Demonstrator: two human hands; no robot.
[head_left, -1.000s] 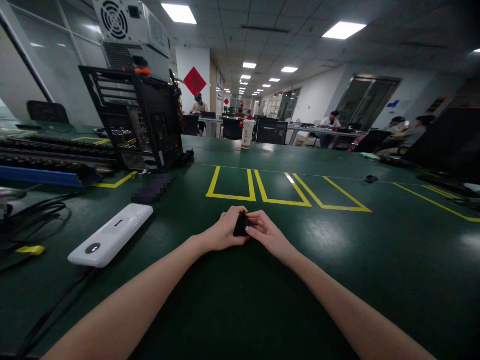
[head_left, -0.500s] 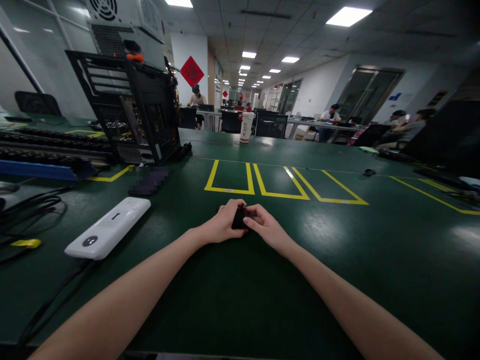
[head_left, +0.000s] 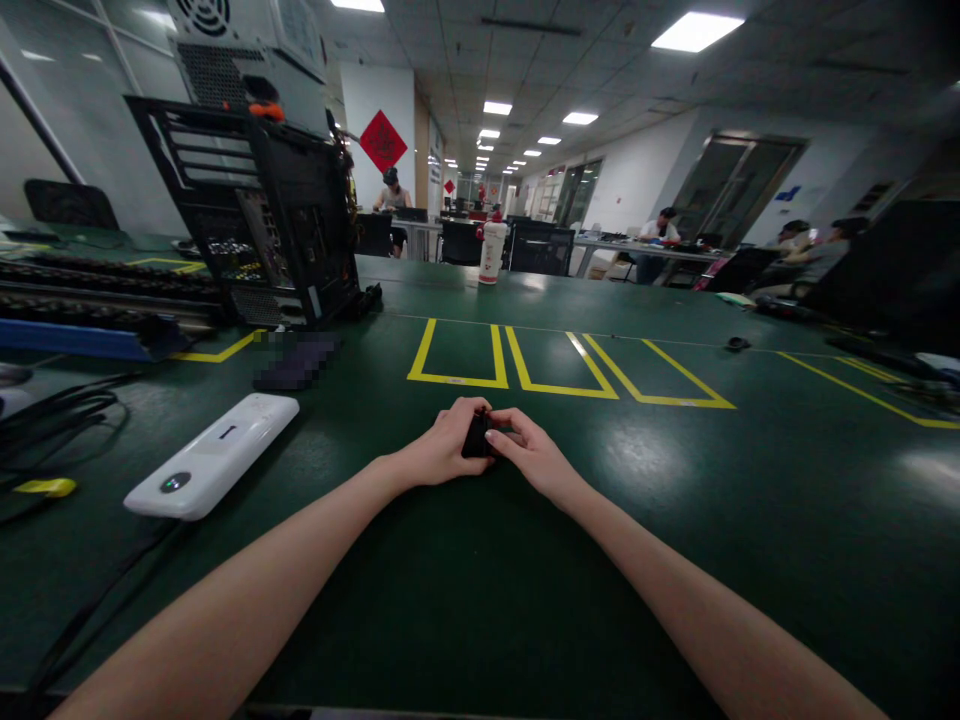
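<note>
Well, through the head view, the only feed I have from here, I find the small black object [head_left: 475, 436] between the two hands, low over the table or resting on it; I cannot tell which. The left hand [head_left: 442, 450] has its fingers curled round the object, index over the top and thumb along the near side. The right hand [head_left: 534, 455] brings thumb and fingertips narrowly together at its right edge, though I cannot tell whether they grip it or merely touch. I judge it light and stiff, probably hard plastic and perhaps a little slick, with small parts that could be fragile; I would hold the body in the left fingers and work its edge with the right fingertips, gently. Around the fingers spreads a dark green tabletop [head_left: 480, 590], smooth enough to throw glare to their right. Just beyond the fingertips lie yellow tape outlines [head_left: 500, 350], with a white cup [head_left: 492, 250] farther out. Left of the fingers sit a white device [head_left: 214, 455] and, farther off, an open computer case [head_left: 300, 230]. Past all this, the room runs deep under ceiling panels, with people seated at far tables.
</note>
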